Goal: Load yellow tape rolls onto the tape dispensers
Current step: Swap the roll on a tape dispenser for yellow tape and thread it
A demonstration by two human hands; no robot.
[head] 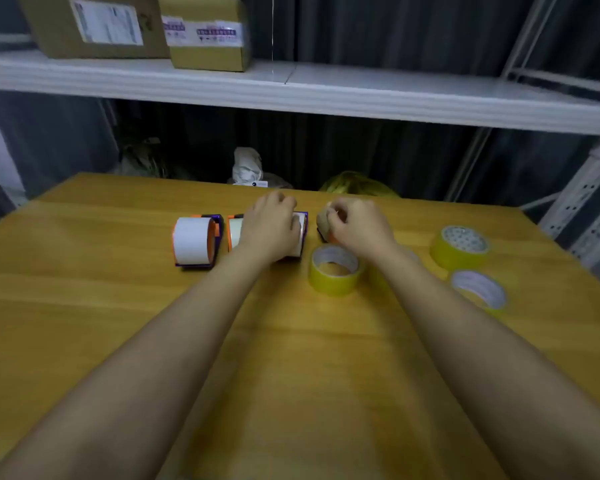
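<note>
— What have your hands got right now?

— My left hand (274,226) lies curled over the middle dispenser (300,233), the grip closed round its white roll and frame. My right hand (355,223) has its fingers pinched in on something brownish (323,221) beside that dispenser. It's blurred and half hidden under my knuckles, so I can't tell whether it's a third dispenser or a spent roll.

— And the yellow rolls?

— None loaded that I can see. One yellow tape roll (335,270) lies flat on the worktop (84,306) just below my right hand, and two more yellow rolls (459,247) (480,289) lie off to the right, well apart from the dispensers. The left dispenser (196,242) carries a white roll as well.

— What could go wrong?

— My right wrist hangs right over the nearest yellow roll; pulling back low could knock it towards the edge. If I tug the white roll out with one hand only, the light frame may lift or skid into its neighbour. And with my right grip so tight on a thing I can't read, I might pull the wrong part.
</note>
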